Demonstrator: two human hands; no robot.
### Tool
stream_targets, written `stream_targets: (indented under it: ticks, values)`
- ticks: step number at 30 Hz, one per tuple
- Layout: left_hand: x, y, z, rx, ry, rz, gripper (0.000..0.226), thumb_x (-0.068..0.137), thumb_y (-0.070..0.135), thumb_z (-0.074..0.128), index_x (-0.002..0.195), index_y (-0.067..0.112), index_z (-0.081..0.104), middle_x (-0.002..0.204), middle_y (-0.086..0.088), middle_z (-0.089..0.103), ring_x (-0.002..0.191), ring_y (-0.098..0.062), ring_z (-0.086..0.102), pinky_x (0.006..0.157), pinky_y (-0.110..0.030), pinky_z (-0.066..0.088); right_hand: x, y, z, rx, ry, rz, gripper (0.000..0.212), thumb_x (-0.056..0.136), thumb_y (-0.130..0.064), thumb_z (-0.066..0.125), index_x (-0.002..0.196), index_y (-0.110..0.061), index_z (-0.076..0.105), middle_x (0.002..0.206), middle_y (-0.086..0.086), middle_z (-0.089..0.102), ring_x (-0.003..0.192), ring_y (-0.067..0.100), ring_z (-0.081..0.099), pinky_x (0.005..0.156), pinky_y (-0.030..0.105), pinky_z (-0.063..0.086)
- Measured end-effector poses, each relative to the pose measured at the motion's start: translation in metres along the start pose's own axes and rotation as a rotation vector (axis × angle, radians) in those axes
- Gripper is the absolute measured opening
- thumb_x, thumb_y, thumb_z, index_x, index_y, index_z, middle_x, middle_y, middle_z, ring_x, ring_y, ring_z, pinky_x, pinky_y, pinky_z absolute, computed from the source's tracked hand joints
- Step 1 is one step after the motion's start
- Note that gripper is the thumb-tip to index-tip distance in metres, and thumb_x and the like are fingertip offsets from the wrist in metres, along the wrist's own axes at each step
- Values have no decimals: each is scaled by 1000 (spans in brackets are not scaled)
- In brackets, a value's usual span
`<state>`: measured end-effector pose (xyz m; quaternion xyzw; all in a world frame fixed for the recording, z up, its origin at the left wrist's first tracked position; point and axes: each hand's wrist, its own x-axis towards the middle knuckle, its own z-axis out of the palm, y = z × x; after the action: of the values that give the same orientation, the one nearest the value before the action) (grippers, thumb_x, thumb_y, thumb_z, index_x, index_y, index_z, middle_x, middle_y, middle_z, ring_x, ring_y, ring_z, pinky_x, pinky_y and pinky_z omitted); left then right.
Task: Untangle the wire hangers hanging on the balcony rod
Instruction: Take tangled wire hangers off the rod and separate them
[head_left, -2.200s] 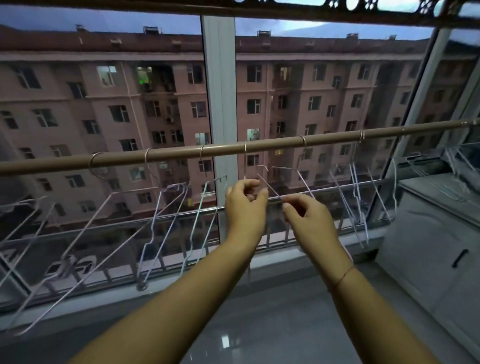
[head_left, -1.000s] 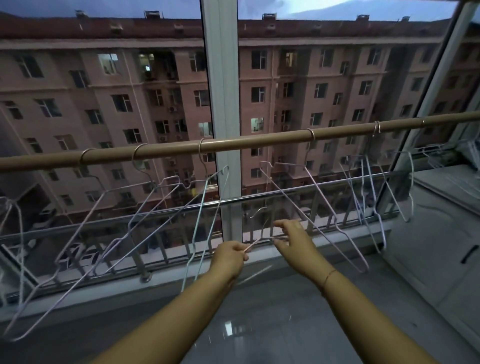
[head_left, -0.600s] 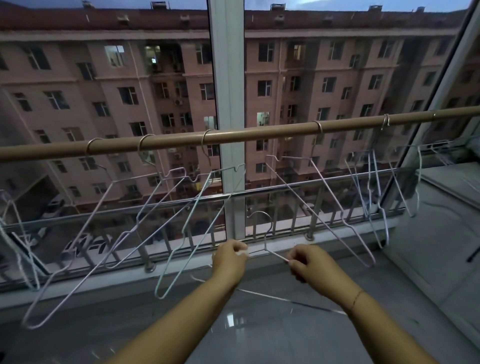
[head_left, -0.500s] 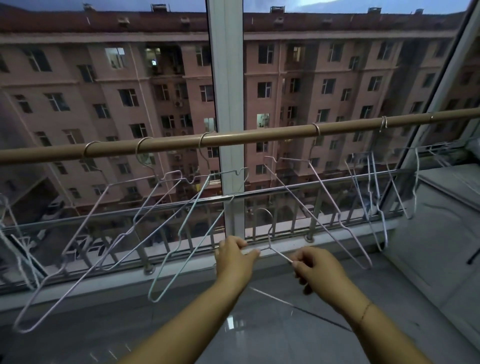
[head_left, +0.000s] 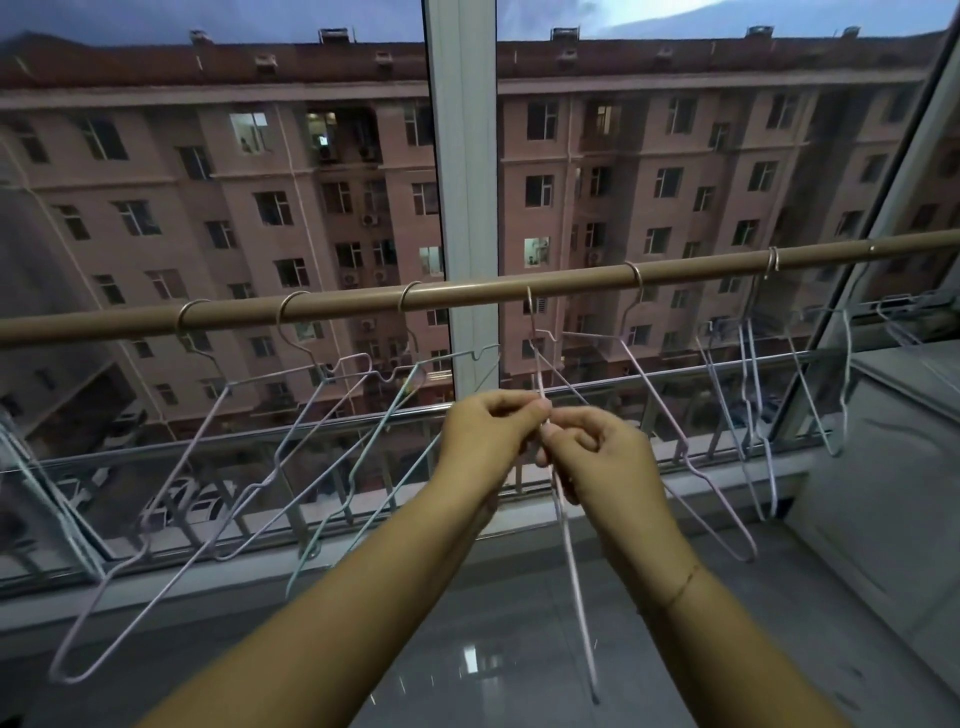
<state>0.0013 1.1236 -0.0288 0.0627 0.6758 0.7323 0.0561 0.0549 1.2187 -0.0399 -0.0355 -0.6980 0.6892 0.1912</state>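
Head view: left hand (head_left: 491, 434) and right hand (head_left: 597, 452) both pinch closed on pale wire hanger (head_left: 569, 540) under mid balcony rod (head_left: 467, 295); best lift hook squarely over rod, clear of right neighbour.

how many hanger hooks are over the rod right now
6 clear: three left of the window post, one just right of it, then and, possibly doubled. More may hide at the edges.

Both forearms were bare, no sleeves in view. Right wrist carried a thin bracelet (head_left: 681, 586), a fine cord or chain. Fingers showed no rings.
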Motion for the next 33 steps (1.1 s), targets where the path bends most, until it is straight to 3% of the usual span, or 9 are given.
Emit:
stream_targets:
  ticks: [3,5,10,15,19,23,27,30,33]
  values:
    - [8,16,-9,-15,34,48,9,83,5,67,91,3,70,74,-7,68,53,-8,60,58,-24,55,11,-10,14,20,-2,-42,11,88,-8,57,93,-4,66,57,2,62,42,-3,50,41,11,38]
    - [12,23,-15,-38,57,70,10,83,4,66,92,0,69,73,-7,68,49,-6,60,54,-23,53,18,-15,24,40,-22,-57,11,88,-8,57,93,-4,66,58,3,62,42,-2,51,41,11,39]
    - [23,22,-36,-18,124,59,8,86,9,64,90,11,70,91,-10,71,77,-16,67,60,-20,53,32,-14,45,-1,-76,-26,11,88,-11,57,91,-6,66,59,7,61,42,0,50,40,14,40]
    - [29,13,-45,30,209,54,15,84,3,65,97,11,64,95,-12,67,87,-23,65,73,-27,55,36,2,56,-81,-113,51,13,88,-15,56,92,-8,67,62,4,63,46,6,51,45,20,40]
    - [29,16,-40,149,234,177,20,84,9,64,101,20,60,100,-9,60,92,-19,61,70,-21,50,36,10,51,-123,-118,52,13,89,-18,55,90,-14,67,70,6,64,53,8,55,47,18,44]
    - [23,29,-21,180,149,350,17,86,9,62,96,22,62,86,-2,56,77,-10,56,65,-18,52,36,10,31,-126,-80,28,12,89,-20,55,91,-19,66,76,1,67,66,9,62,53,14,46]
    - [22,37,15,145,15,365,13,86,7,61,93,17,64,80,3,59,65,7,58,53,-4,45,40,4,-4,-154,5,-36,13,88,-22,55,94,-20,67,82,-1,69,74,10,64,62,21,48]
    - [22,37,48,153,-39,341,13,86,10,62,95,19,64,89,3,63,78,-1,61,55,-4,46,44,-6,-42,-230,95,-129,13,87,-24,57,96,-24,66,85,-7,67,78,5,64,63,16,48]
    - [24,36,88,160,-85,323,15,87,15,62,98,23,64,95,6,65,88,-4,62,62,-13,49,52,-13,-88,-275,191,-186,13,87,-23,57,97,-23,65,86,-9,66,81,5,63,66,18,50]
